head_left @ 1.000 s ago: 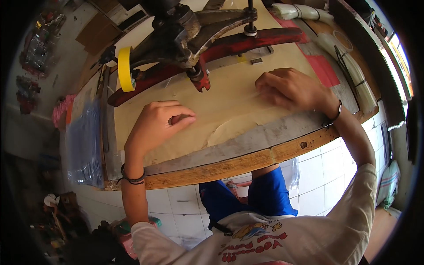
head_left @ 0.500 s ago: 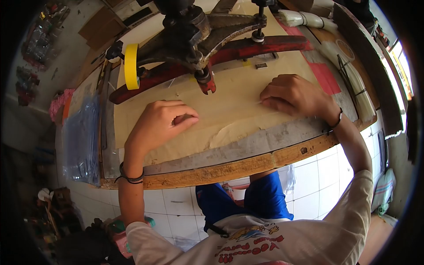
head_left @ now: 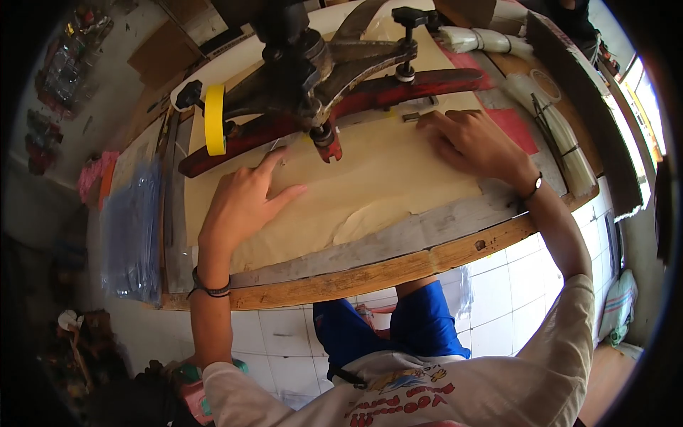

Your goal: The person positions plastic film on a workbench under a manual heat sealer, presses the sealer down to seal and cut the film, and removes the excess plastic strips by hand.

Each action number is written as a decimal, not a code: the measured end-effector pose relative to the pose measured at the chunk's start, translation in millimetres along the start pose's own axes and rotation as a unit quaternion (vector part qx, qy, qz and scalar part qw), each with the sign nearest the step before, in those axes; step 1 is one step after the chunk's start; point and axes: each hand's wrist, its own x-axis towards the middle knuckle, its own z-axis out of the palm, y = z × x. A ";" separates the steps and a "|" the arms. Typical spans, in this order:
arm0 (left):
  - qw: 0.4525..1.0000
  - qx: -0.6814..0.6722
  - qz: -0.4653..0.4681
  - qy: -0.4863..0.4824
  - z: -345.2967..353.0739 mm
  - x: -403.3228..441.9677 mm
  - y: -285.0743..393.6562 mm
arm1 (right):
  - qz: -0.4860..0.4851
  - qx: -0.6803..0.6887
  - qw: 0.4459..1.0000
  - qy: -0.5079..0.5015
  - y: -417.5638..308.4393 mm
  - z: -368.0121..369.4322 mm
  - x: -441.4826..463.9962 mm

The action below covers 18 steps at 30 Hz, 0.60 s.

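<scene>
My left hand [head_left: 245, 201] lies over a tan sheet [head_left: 363, 181], its thumb and index finger spread apart with nothing between them. The index fingertip reaches close to the long red bar [head_left: 356, 99] of a clamp-like machine frame [head_left: 320, 67]. Toward the sheet's right side, my right hand [head_left: 477, 146] is bent over the surface with fingers somewhat apart; its thumb is blurred. Just beyond its fingertips sits a small dark metal piece [head_left: 411, 117]. No held object shows in either hand.
A yellow tape roll [head_left: 214, 119] hangs on the frame's left arm. Clear plastic sheets [head_left: 131, 228] are stacked at the table's left. Tied bundles of pale strips [head_left: 558, 135] and a red sheet [head_left: 514, 128] are at the right. The wooden table edge [head_left: 341, 281] runs along the front.
My left hand has gone from curled fingers to a spread thumb and index finger, reaching farther forward. My right hand has moved slightly forward to the small metal piece, its fingers loosening.
</scene>
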 end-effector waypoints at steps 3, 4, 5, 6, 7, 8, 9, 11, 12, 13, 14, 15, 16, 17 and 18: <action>0.999 0.038 -0.022 0.013 8.1 1.5 0.5 | 0.051 -0.053 0.997 -0.009 -6.3 -3.2 1.9; 0.998 0.049 -0.016 0.022 11.6 2.6 0.3 | 0.064 -0.062 0.996 -0.023 -7.3 -4.6 4.2; 0.998 0.059 -0.010 0.029 13.8 3.2 1.1 | 0.077 -0.069 0.994 -0.037 -8.1 -5.5 6.0; 0.998 0.059 -0.019 0.020 13.7 3.9 3.1 | 0.091 -0.076 0.992 -0.052 -8.8 -6.5 5.7; 0.998 0.058 -0.029 0.010 12.7 4.8 5.2 | 0.102 -0.074 0.990 -0.055 -9.7 -7.3 4.1; 0.997 0.058 -0.041 0.002 11.6 5.7 6.3 | 0.111 -0.071 0.990 -0.058 -10.4 -8.1 4.3; 0.998 0.058 -0.039 0.002 11.3 6.5 7.1 | 0.116 -0.068 0.989 -0.060 -11.5 -8.4 7.3; 0.997 0.062 -0.047 0.003 12.6 6.1 6.8 | 0.111 -0.077 0.989 -0.054 -10.8 -7.9 7.3; 0.997 0.066 -0.044 0.000 12.8 5.6 5.9 | 0.105 -0.079 0.990 -0.050 -8.7 -6.1 6.4; 0.997 0.071 -0.041 -0.001 13.0 7.0 4.9 | 0.099 -0.068 0.992 -0.037 -4.6 -3.3 5.7; 0.996 0.075 -0.038 -0.002 12.9 7.3 2.6 | 0.095 -0.053 0.993 -0.038 -2.5 -2.4 6.5; 0.998 0.061 -0.033 0.005 12.7 6.1 0.0 | 0.094 -0.041 0.994 -0.042 -2.9 -4.6 7.1; 0.999 0.046 -0.025 0.013 12.9 5.6 -1.4 | 0.095 -0.031 0.994 -0.046 -3.4 -7.8 6.9; 0.999 0.030 -0.013 0.019 13.3 6.2 -2.4 | 0.082 -0.028 0.996 -0.028 -3.3 -8.4 6.5; 0.999 0.037 0.000 0.027 14.2 6.3 -3.6 | 0.083 -0.024 0.996 -0.027 -2.1 -9.4 6.2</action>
